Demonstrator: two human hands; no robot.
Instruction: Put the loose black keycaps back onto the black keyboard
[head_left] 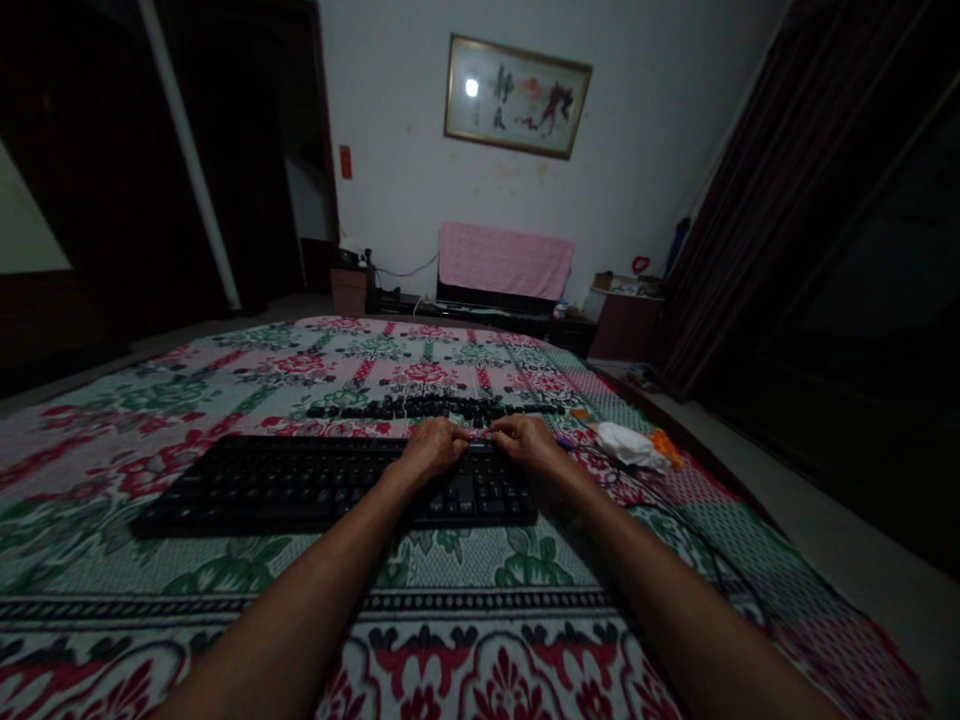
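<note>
A black keyboard [300, 485] lies on the patterned bedspread [465, 575], its cable running off to the right. Over its upper right part is my left hand [435, 443], fingers bent and tips drawn together near the back edge. Close beside it, my right hand [525, 440] is also closed in a pinch at that edge, fingertips pointing toward the left ones. Whatever the fingertips hold is too small and dim to make out. Just beyond the keyboard, many small black keycaps [442, 405] are spread in a long band.
To the right lie a crumpled white cloth or bag [630, 443], an orange item [665, 448] and the dark cable [705, 545]. Past the bed, a pink towel [502, 260] covers a screen on a low stand. Dark curtains [757, 190] hang at the right.
</note>
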